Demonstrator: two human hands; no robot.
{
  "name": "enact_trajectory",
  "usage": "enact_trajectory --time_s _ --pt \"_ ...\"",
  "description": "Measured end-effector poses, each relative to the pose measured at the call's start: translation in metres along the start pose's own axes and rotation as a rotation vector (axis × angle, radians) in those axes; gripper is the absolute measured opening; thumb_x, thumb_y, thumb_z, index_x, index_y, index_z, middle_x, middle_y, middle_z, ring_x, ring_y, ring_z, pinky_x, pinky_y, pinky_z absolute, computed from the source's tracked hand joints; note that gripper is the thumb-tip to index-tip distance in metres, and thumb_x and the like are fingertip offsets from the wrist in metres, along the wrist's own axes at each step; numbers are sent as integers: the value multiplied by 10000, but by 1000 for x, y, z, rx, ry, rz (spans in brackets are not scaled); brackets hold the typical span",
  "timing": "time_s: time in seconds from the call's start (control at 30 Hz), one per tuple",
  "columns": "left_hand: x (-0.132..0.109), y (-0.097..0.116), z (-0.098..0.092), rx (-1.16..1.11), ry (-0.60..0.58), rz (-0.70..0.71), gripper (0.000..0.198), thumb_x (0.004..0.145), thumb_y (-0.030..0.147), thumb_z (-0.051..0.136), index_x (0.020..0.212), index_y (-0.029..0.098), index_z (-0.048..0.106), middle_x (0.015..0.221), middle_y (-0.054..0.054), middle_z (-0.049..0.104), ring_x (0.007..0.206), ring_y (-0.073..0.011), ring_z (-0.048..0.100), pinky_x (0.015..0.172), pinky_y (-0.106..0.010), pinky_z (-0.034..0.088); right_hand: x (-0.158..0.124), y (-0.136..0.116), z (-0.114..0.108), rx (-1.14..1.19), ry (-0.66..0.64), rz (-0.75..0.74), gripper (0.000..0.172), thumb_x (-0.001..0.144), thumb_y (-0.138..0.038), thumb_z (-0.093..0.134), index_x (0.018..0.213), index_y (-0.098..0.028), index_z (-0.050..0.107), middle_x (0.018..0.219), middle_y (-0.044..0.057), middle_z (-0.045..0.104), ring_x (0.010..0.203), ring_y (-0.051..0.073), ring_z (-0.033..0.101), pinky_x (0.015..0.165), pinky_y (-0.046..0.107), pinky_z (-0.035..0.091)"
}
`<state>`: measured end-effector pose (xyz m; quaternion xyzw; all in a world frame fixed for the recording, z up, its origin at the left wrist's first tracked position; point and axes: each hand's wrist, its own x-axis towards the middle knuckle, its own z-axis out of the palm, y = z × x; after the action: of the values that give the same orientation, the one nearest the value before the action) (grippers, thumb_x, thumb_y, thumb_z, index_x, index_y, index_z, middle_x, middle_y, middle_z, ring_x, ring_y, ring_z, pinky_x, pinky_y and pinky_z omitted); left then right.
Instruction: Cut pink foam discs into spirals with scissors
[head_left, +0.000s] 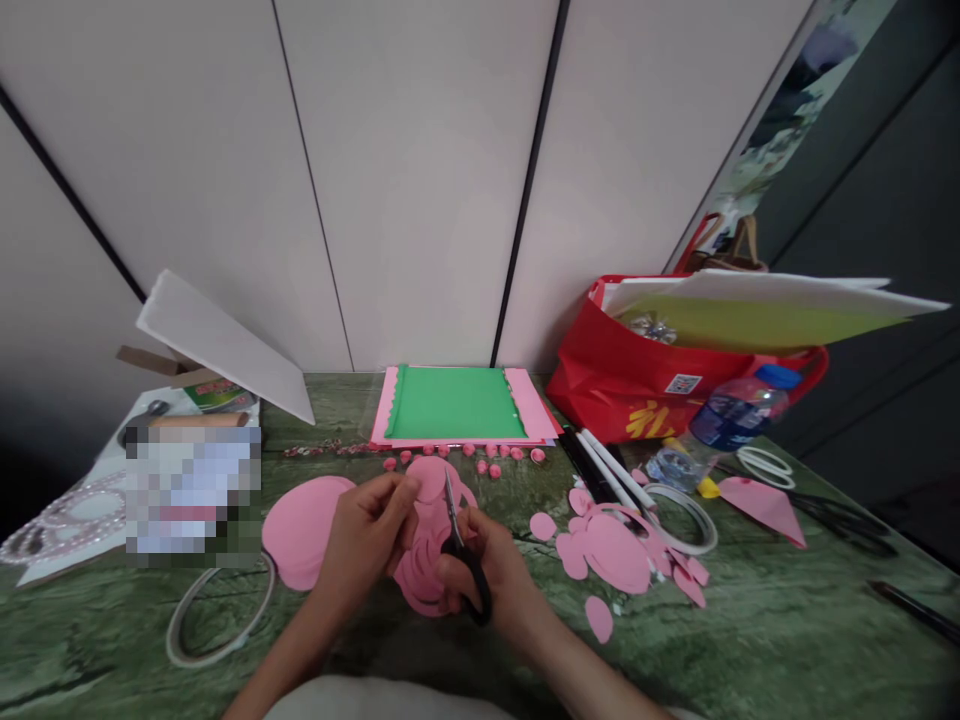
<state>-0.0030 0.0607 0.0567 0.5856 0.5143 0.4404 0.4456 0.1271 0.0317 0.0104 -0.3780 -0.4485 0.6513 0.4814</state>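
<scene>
Pinched in my left hand (379,520) is a pink paper piece (430,480), its rounded top showing beyond my fingertips. My right hand (484,560) grips black-handled scissors (469,580), whose metal blades point away from me along the paper's right side. More cut pink paper, curved like a spiral (420,575), hangs or lies below and between the hands; which, I cannot tell. Left of my left wrist lie large pink paper circles (304,530). Beyond the fingertips sits a row of small rolled pink paper roses (469,451).
Green and pink paper sheets (457,403) lie at the back. Pink scraps (615,550), a tape roll (682,520), pens (611,470), a water bottle (739,415) and a red bag (600,375) are on the right. Another tape roll (180,630) and a white board (225,340) are left.
</scene>
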Motion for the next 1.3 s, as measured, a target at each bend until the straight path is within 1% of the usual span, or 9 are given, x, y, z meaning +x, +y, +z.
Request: enact_trajectory --time_s 0.37,0.47,0.67,0.77,0.93,1.07,1.17,1.23,1.3 --pt "-1 1 -2 62 -177 -26 367 767 408 511 500 177 411 332 90 396 246 -37 309 287 -157 204 1 -9 1 28 52 6 506 469 -287 798 627 -220 322 470 -110 476 406 58 378 401 164 303" --pt "-1 0 -2 64 -194 -34 359 765 417 513 514 179 419 338 90 402 248 -42 319 287 -161 205 2 -7 0 24 57 5 518 467 -302 800 625 -220 314 466 -118 460 393 47 360 397 159 287" --pt "-1 1 -2 56 -198 -48 367 761 439 512 518 183 413 340 91 400 252 -45 325 288 -161 215 3 1 -2 -17 74 -1 510 523 -373 774 659 -232 304 396 -114 506 353 73 437 366 160 319" --pt "0 1 -2 63 -201 -64 374 749 448 513 503 186 406 343 86 403 257 -54 341 289 -167 231 6 6 -4 -60 126 -23 463 558 -415 744 660 -227 333 379 -106 505 323 77 435 352 173 333" --pt "5 -4 -6 122 -180 -68 389 750 472 500 499 181 443 363 64 431 317 -75 391 344 -181 288 15 12 -12 -115 305 -63 440 588 -475 690 629 -227 329 383 -98 476 323 89 441 351 193 341" --pt "12 -8 -17 260 -66 -38 385 750 481 491 532 165 519 393 44 457 383 -95 416 405 -197 305 23 12 -27 -250 496 -224 396 607 -438 670 647 -235 332 441 -85 484 395 111 463 396 210 354" --pt "15 -8 -26 420 -10 -9 336 771 437 462 587 170 550 421 35 482 418 -122 465 437 -212 324 25 9 -38 -362 549 -267 332 615 -333 685 784 -223 420 592 -44 585 545 156 565 508 243 413" --pt "16 -7 -30 600 -32 11 309 808 364 408 604 183 553 446 20 521 452 -143 510 465 -221 337 24 6 -42 -597 522 -234 326 653 -244 661 911 -218 464 735 -3 652 683 189 620 604 267 432" --pt "16 -6 -34 859 -69 -3 302 830 286 373 627 195 577 530 -7 605 540 -164 576 512 -229 354 23 6 -43 -916 480 -156 313 675 -207 654 946 -222 499 833 21 673 786 211 632 660 275 421"
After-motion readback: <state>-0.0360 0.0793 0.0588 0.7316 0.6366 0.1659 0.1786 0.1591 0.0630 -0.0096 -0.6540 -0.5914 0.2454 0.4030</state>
